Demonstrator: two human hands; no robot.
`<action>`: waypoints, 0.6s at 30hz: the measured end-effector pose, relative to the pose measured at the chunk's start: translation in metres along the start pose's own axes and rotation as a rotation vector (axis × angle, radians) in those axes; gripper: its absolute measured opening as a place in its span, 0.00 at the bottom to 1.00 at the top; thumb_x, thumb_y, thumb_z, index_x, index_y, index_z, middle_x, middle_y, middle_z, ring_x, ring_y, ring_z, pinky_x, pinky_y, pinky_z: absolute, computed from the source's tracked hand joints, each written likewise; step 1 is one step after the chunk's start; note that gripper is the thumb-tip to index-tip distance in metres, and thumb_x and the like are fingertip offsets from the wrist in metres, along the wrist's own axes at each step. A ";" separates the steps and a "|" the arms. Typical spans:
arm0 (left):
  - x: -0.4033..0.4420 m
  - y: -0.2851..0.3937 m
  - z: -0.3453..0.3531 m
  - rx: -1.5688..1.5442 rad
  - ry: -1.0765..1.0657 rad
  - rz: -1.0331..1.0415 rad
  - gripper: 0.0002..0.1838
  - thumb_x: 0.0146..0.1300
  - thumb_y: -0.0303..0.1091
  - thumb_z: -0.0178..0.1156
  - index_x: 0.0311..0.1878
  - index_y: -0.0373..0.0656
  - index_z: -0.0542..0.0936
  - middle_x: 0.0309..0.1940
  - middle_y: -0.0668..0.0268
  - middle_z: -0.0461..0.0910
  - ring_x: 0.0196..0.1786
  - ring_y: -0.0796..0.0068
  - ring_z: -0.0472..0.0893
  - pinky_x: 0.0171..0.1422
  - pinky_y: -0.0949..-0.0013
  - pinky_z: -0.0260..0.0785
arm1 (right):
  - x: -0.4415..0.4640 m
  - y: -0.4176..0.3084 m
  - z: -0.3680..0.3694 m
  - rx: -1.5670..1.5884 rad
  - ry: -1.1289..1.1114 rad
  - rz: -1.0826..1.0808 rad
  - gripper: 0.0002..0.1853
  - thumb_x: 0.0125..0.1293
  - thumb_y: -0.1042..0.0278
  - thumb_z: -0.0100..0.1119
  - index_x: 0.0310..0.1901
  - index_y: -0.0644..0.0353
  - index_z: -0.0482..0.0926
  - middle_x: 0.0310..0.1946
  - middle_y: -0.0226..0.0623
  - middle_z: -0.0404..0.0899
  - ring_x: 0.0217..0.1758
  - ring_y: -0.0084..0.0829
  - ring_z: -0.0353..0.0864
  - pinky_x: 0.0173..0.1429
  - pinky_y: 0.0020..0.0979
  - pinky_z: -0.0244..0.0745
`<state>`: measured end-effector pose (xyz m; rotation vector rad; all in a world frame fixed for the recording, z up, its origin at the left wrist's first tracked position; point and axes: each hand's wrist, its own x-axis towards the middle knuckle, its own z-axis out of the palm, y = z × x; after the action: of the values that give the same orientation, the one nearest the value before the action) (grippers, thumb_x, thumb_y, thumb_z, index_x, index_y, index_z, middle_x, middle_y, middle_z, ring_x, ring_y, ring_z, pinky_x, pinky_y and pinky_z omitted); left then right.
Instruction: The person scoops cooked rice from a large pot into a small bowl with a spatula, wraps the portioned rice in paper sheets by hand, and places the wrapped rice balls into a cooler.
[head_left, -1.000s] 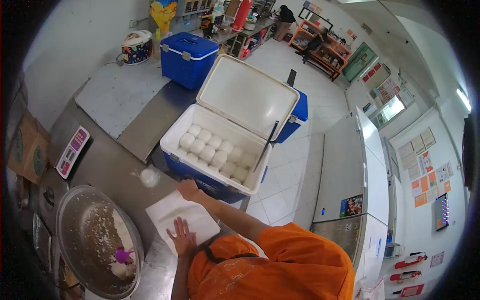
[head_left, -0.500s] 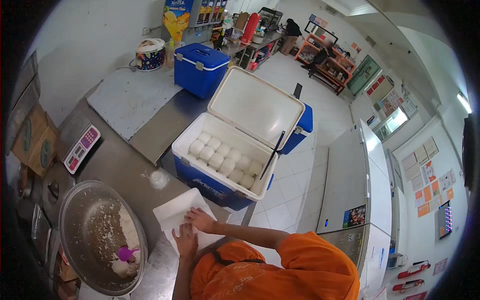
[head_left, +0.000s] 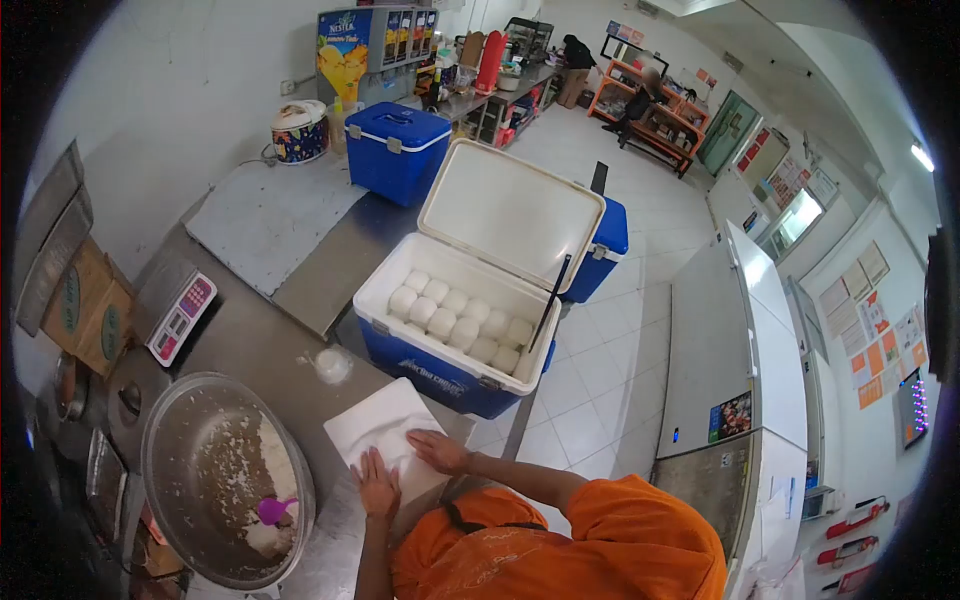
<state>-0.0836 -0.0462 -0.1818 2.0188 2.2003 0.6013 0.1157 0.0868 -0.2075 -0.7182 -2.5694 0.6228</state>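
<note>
Both hands rest on a stack of white paper sheets (head_left: 375,415) at the front edge of the steel table. My left hand (head_left: 377,485) lies on the near left part of the sheets, its fingers stretched out. Over the right part, my right hand (head_left: 438,450) lies flat with its fingers extended. Left of them is a large metal basin (head_left: 160,470) with white rice (head_left: 285,455) clinging inside and a purple scoop (head_left: 276,510). Behind the paper stands an open blue-and-white cooler box (head_left: 420,368), holding rows of rounded white bundles (head_left: 455,302).
A small clear container (head_left: 332,365) sits between basin and cooler. A digital scale (head_left: 182,322) and cardboard box (head_left: 95,310) are at left. A closed blue cooler (head_left: 400,160) stands farther back, and a white chest freezer (head_left: 710,340) is at right. Two people are far off.
My right hand has slid to the right across the paper, away from my left hand, and the top sheet looks flatter. The whole view has shifted slightly.
</note>
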 end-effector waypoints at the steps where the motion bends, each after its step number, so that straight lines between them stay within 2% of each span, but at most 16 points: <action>1: 0.002 -0.008 0.001 0.013 -0.072 -0.059 0.32 0.69 0.42 0.57 0.73 0.39 0.65 0.72 0.50 0.65 0.75 0.50 0.64 0.79 0.39 0.48 | -0.003 0.004 0.010 0.036 0.014 0.042 0.22 0.76 0.64 0.50 0.67 0.63 0.71 0.67 0.49 0.70 0.69 0.49 0.69 0.72 0.43 0.66; 2: 0.011 -0.019 0.003 0.026 -0.140 -0.117 0.32 0.67 0.42 0.59 0.72 0.41 0.67 0.71 0.50 0.67 0.73 0.50 0.65 0.78 0.39 0.50 | 0.012 0.012 0.023 0.006 -0.032 0.145 0.17 0.71 0.63 0.56 0.56 0.62 0.79 0.66 0.44 0.72 0.66 0.48 0.71 0.70 0.45 0.67; 3: 0.019 -0.026 0.004 0.037 -0.206 -0.176 0.32 0.65 0.42 0.62 0.71 0.43 0.69 0.70 0.50 0.68 0.72 0.49 0.67 0.77 0.39 0.52 | 0.026 0.002 0.012 -0.099 -0.065 0.232 0.16 0.68 0.62 0.58 0.53 0.62 0.79 0.64 0.44 0.73 0.65 0.47 0.72 0.68 0.45 0.69; 5: 0.053 -0.001 -0.041 0.038 -0.151 -0.259 0.26 0.61 0.40 0.64 0.63 0.46 0.76 0.65 0.53 0.73 0.68 0.48 0.70 0.74 0.39 0.55 | 0.064 -0.037 -0.041 -0.302 -0.144 0.411 0.15 0.63 0.61 0.63 0.45 0.63 0.81 0.60 0.44 0.77 0.62 0.45 0.74 0.65 0.45 0.71; 6: 0.064 0.008 -0.058 0.040 -0.122 -0.303 0.24 0.59 0.39 0.66 0.59 0.47 0.79 0.62 0.54 0.76 0.66 0.48 0.71 0.72 0.39 0.57 | 0.072 -0.036 -0.042 -0.329 -0.116 0.379 0.15 0.61 0.60 0.64 0.44 0.62 0.82 0.57 0.45 0.78 0.60 0.46 0.75 0.63 0.45 0.72; 8: 0.073 -0.004 -0.044 0.001 0.012 -0.168 0.19 0.56 0.37 0.67 0.51 0.46 0.82 0.58 0.56 0.79 0.63 0.49 0.73 0.68 0.42 0.62 | 0.089 -0.028 -0.037 -0.384 -0.052 0.313 0.15 0.57 0.60 0.65 0.41 0.61 0.83 0.50 0.47 0.82 0.56 0.46 0.78 0.60 0.44 0.75; 9: 0.080 -0.015 -0.031 -0.018 0.076 -0.101 0.17 0.54 0.35 0.68 0.48 0.45 0.83 0.56 0.57 0.80 0.62 0.49 0.74 0.65 0.43 0.65 | 0.092 -0.018 -0.031 -0.304 -0.172 0.341 0.15 0.57 0.61 0.64 0.42 0.61 0.83 0.47 0.47 0.82 0.54 0.47 0.80 0.58 0.44 0.76; 10: 0.091 -0.043 -0.010 -0.083 -0.315 -0.044 0.10 0.55 0.31 0.65 0.41 0.43 0.84 0.50 0.56 0.84 0.56 0.48 0.80 0.57 0.49 0.73 | 0.094 -0.002 -0.020 -0.222 -0.290 0.369 0.15 0.57 0.61 0.63 0.44 0.60 0.83 0.43 0.48 0.83 0.51 0.48 0.81 0.57 0.44 0.76; 11: 0.085 -0.041 -0.014 -0.114 -0.330 -0.125 0.10 0.56 0.30 0.64 0.42 0.42 0.84 0.49 0.55 0.84 0.53 0.47 0.81 0.54 0.50 0.75 | 0.096 0.011 -0.007 -0.135 -0.405 0.396 0.16 0.58 0.61 0.62 0.45 0.60 0.83 0.40 0.48 0.83 0.49 0.48 0.82 0.55 0.44 0.77; 12: 0.081 -0.032 -0.020 -0.145 -0.340 -0.202 0.11 0.57 0.29 0.63 0.43 0.42 0.83 0.48 0.54 0.84 0.50 0.47 0.82 0.52 0.50 0.76 | 0.088 0.020 0.004 -0.213 -0.338 0.230 0.16 0.58 0.65 0.60 0.47 0.60 0.82 0.38 0.47 0.84 0.44 0.50 0.83 0.54 0.45 0.78; 13: 0.082 -0.025 -0.023 -0.178 -0.343 -0.277 0.11 0.57 0.28 0.62 0.44 0.42 0.83 0.47 0.53 0.84 0.48 0.46 0.83 0.50 0.51 0.78 | 0.077 0.013 0.001 -0.154 -0.255 0.213 0.16 0.58 0.67 0.58 0.48 0.62 0.82 0.40 0.47 0.83 0.47 0.49 0.82 0.56 0.44 0.77; 14: 0.067 -0.030 -0.005 -0.231 -0.179 -0.189 0.12 0.59 0.29 0.61 0.46 0.42 0.84 0.45 0.52 0.84 0.45 0.45 0.83 0.49 0.50 0.78 | 0.061 0.003 0.000 -0.094 -0.172 0.196 0.17 0.59 0.69 0.57 0.49 0.64 0.81 0.42 0.47 0.83 0.50 0.49 0.82 0.58 0.44 0.76; 15: 0.044 -0.040 0.017 -0.281 -0.017 -0.098 0.12 0.61 0.29 0.60 0.48 0.43 0.84 0.43 0.51 0.85 0.42 0.44 0.84 0.49 0.50 0.78 | 0.037 0.025 0.035 -0.222 -0.157 0.040 0.15 0.61 0.72 0.55 0.48 0.68 0.80 0.51 0.46 0.79 0.58 0.47 0.77 0.64 0.43 0.71; 16: 0.027 -0.039 0.020 -0.288 0.055 -0.038 0.15 0.62 0.30 0.61 0.52 0.44 0.83 0.43 0.50 0.84 0.43 0.44 0.84 0.49 0.49 0.77 | 0.024 0.013 0.022 -0.198 -0.128 -0.028 0.18 0.63 0.73 0.54 0.53 0.72 0.77 0.58 0.47 0.73 0.64 0.46 0.71 0.69 0.43 0.66; 17: 0.013 -0.035 0.020 -0.295 0.128 0.024 0.18 0.62 0.30 0.61 0.56 0.45 0.81 0.43 0.49 0.84 0.43 0.45 0.84 0.49 0.48 0.77 | 0.012 -0.006 0.010 0.006 0.046 0.040 0.22 0.63 0.73 0.56 0.57 0.73 0.74 0.61 0.48 0.71 0.66 0.48 0.69 0.72 0.43 0.65; 18: 0.009 -0.034 0.015 -0.304 0.201 0.086 0.21 0.63 0.31 0.61 0.60 0.46 0.80 0.43 0.48 0.84 0.43 0.45 0.84 0.49 0.47 0.76 | 0.002 -0.019 -0.008 0.016 0.078 -0.015 0.22 0.64 0.72 0.55 0.59 0.72 0.73 0.61 0.48 0.71 0.67 0.49 0.68 0.72 0.43 0.65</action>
<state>-0.1120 -0.0357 -0.2054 1.9727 1.9769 1.1182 0.1108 0.0761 -0.1905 -0.7038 -2.4931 0.5976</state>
